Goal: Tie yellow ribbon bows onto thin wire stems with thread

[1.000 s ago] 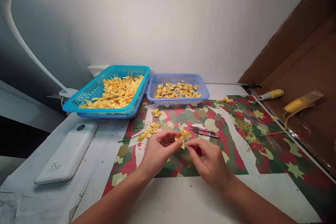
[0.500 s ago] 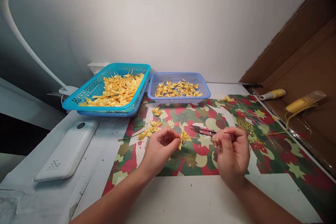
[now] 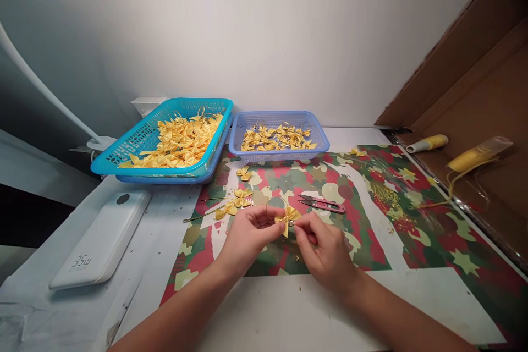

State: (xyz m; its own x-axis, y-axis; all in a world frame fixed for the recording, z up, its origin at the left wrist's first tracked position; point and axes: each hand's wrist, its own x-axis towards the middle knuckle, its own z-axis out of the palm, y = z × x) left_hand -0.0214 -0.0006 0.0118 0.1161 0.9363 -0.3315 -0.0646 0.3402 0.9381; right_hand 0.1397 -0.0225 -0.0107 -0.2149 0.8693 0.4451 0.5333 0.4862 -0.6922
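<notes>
My left hand (image 3: 258,228) pinches a yellow ribbon bow (image 3: 291,214) by its left side, above the patterned sheet. A thin golden loop (image 3: 275,202) rises behind the bow. At the bow's lower middle sits a small silvery bead (image 3: 291,223). The thumb and forefinger of my right hand (image 3: 324,245) are closed on the right of this bead; the fingertips partly hide what they grip. Pink-handled thread snips (image 3: 322,204) lie just beyond my right hand. Left of my left hand, a few more yellow bows (image 3: 234,204) with golden stems rest on the sheet.
A turquoise basket (image 3: 111,162) heaped with bows stands at back left, beside a smaller lilac basket (image 3: 280,157) of bows. A white power bank (image 3: 99,239) lies at left. Yellow thread spools (image 3: 478,155) are by the cardboard at right, near thread scraps (image 3: 388,201).
My right hand has moved left, from holding a thread drawn out to the right, to the bow at my left fingertips. The snips now show fully. The view has shifted slightly.
</notes>
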